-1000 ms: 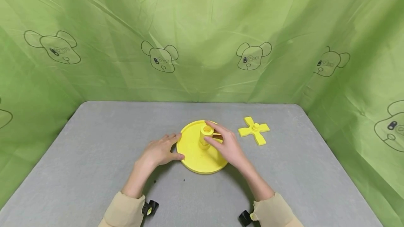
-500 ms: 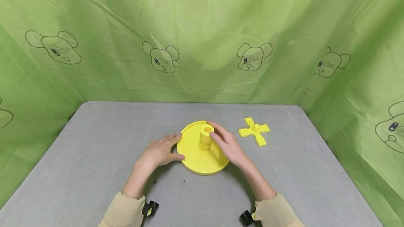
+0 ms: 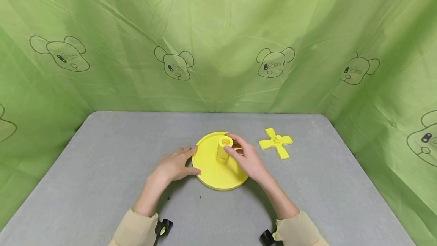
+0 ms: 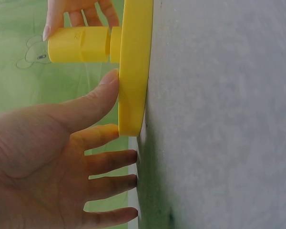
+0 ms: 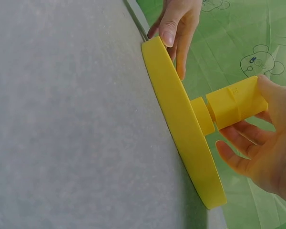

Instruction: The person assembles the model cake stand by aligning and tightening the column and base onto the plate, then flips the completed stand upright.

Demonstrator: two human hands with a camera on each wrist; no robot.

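A round yellow disc with a raised rim (image 3: 208, 175) lies flat on the grey table. From its middle rises a short round boss (image 5: 203, 116). Over the boss stands a hollow yellow cylinder (image 3: 223, 147), with a narrow gap between the two in both wrist views. My right hand (image 3: 250, 162) pinches the cylinder near its top between thumb and fingers. On the disc's left edge rests my left hand (image 3: 172, 165), thumb at the near rim and fingers spread, fingertips down at the table in the left wrist view.
A yellow cross-shaped piece (image 3: 280, 150) with a round peg in its centre lies to the right of the disc. Two small dark specks show on the grey table (image 3: 112, 162) in front. Green cloth (image 3: 218, 29) with printed bear heads surrounds the far sides.
My right thumb and fingers loosen from the cylinder, shift round it and take hold again. The left hand stays at the disc's edge, and the disc is nearly unmoved.
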